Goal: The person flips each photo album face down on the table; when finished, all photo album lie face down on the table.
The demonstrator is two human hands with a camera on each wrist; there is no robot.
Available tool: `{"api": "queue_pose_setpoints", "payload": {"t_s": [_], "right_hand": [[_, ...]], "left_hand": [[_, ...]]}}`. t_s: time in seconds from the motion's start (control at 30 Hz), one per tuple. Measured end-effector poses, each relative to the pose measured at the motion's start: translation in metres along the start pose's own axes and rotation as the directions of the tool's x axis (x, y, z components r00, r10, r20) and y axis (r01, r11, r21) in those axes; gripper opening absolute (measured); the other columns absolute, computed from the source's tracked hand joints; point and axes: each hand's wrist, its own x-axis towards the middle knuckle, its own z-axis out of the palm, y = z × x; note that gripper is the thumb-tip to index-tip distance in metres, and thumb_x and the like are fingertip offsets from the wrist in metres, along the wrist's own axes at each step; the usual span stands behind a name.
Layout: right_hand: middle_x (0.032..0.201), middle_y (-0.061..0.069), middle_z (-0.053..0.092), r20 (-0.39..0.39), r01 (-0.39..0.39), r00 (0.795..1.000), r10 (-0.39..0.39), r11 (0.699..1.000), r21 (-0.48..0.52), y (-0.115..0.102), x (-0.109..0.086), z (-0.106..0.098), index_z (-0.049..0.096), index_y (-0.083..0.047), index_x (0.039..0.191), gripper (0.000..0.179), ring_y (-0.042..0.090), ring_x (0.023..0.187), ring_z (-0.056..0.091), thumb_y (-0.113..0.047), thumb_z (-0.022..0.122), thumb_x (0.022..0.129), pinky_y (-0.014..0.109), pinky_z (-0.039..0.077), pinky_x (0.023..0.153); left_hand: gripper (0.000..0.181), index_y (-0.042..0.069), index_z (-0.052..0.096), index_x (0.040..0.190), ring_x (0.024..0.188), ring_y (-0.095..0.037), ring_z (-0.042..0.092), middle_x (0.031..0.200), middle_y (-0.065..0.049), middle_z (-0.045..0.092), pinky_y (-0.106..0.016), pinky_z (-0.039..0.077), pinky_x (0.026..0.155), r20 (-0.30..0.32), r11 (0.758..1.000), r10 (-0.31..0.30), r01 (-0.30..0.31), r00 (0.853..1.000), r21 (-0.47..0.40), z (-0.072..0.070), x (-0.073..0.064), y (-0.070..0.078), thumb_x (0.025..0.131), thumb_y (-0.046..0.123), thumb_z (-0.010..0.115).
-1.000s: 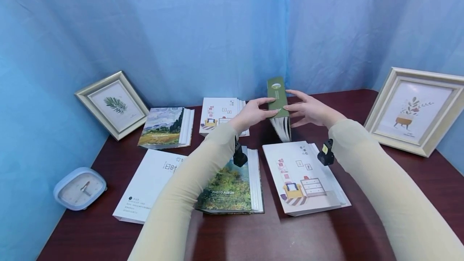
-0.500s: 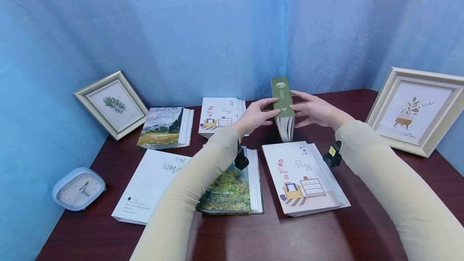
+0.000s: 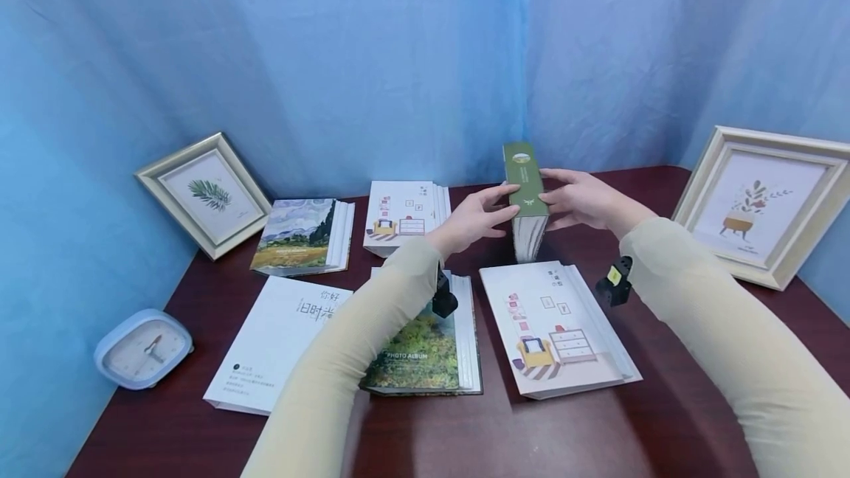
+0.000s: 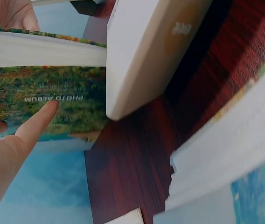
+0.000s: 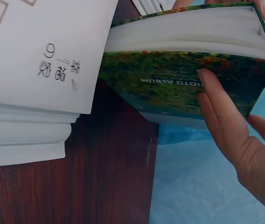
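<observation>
A thick green photo album point(image 3: 526, 181) stands upright at the back of the table with its spine up and its white pages showing. My left hand point(image 3: 470, 218) holds it from the left side, fingertips at the spine edge. From the right side my right hand point(image 3: 587, 201) holds the same album. In the right wrist view, fingers point(image 5: 223, 109) lie along the landscape cover, which reads PHOTO ALBUM. The left wrist view shows a finger point(image 4: 37, 119) on the opposite cover. Just in front lies a white album point(image 3: 554, 327) with a drawn armchair and drawers.
Behind my left forearm lie a small white album point(image 3: 398, 209) and a landscape album point(image 3: 295, 231). Nearer are a large white album point(image 3: 265, 345) and a forest-cover album point(image 3: 421, 352). Picture frames point(image 3: 209, 194) point(image 3: 764, 205) stand at both sides; a blue clock point(image 3: 144, 349) is left.
Both hands and the upright green album between them have shifted a little to the right. The other albums have stayed in place.
</observation>
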Motion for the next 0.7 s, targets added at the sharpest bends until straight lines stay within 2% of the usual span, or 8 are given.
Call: {"api": "queue_pose_setpoints", "payload": {"t_s": [0.13,0.3,0.43,0.53,0.7], "right_hand": [[0.139,0.029,0.038,-0.027,-0.018,0.999,0.018,1.000,0.006,-0.0006,-0.0011,-0.0046,-0.001,-0.013,0.154,0.070,0.011,0.092,0.063,-0.012,0.043,0.099,0.045,0.050,0.092],[0.132,0.022,0.045,-0.061,-0.027,0.998,0.029,0.999,0.023,0.0021,-0.0011,-0.0075,0.001,-0.015,0.154,0.070,0.009,0.088,0.064,-0.015,0.045,0.100,0.042,0.052,0.090],[0.121,0.014,0.052,-0.074,-0.028,0.997,0.030,0.999,0.034,0.0032,-0.0016,-0.0078,0.003,-0.015,0.154,0.070,0.008,0.085,0.065,-0.015,0.046,0.099,0.044,0.051,0.092],[0.117,0.010,0.054,-0.083,-0.028,0.996,0.032,0.999,0.044,0.0044,-0.0014,-0.0076,0.003,-0.015,0.154,0.070,0.007,0.084,0.065,-0.016,0.047,0.099,0.045,0.050,0.093],[0.123,0.014,0.051,-0.108,-0.020,0.994,0.023,1.000,0.024,0.0078,0.0008,-0.0064,0.005,-0.016,0.154,0.073,0.008,0.087,0.064,-0.021,0.051,0.098,0.044,0.051,0.092]], "left_hand": [[0.048,0.020,0.043,0.144,0.134,-0.024,0.042,0.158,0.004,0.019,-0.043,0.049,0.095,0.008,1.000,0.001,-0.002,1.000,0.018,0.0051,0.0021,0.0006,0.097,0.018,0.054],[0.053,0.022,0.037,0.147,0.132,-0.024,0.044,0.157,0.002,0.023,-0.041,0.050,0.094,0.014,0.999,0.011,-0.011,1.000,0.041,0.0069,0.0039,-0.0003,0.097,0.019,0.055],[0.058,0.024,0.027,0.151,0.133,-0.025,0.043,0.155,-0.004,0.028,-0.041,0.047,0.097,0.027,1.000,0.001,-0.002,1.000,0.026,0.0070,0.0045,-0.0028,0.098,0.018,0.052],[0.060,0.025,0.021,0.152,0.135,-0.023,0.041,0.154,-0.006,0.029,-0.040,0.045,0.100,0.034,0.999,-0.004,0.002,0.999,0.053,0.0069,0.0049,-0.0041,0.099,0.020,0.049],[0.062,0.024,0.015,0.153,0.136,-0.022,0.039,0.155,-0.006,0.027,-0.038,0.044,0.102,0.040,0.992,-0.012,0.007,0.999,0.125,0.0080,0.0061,-0.0054,0.100,0.024,0.047]]}}
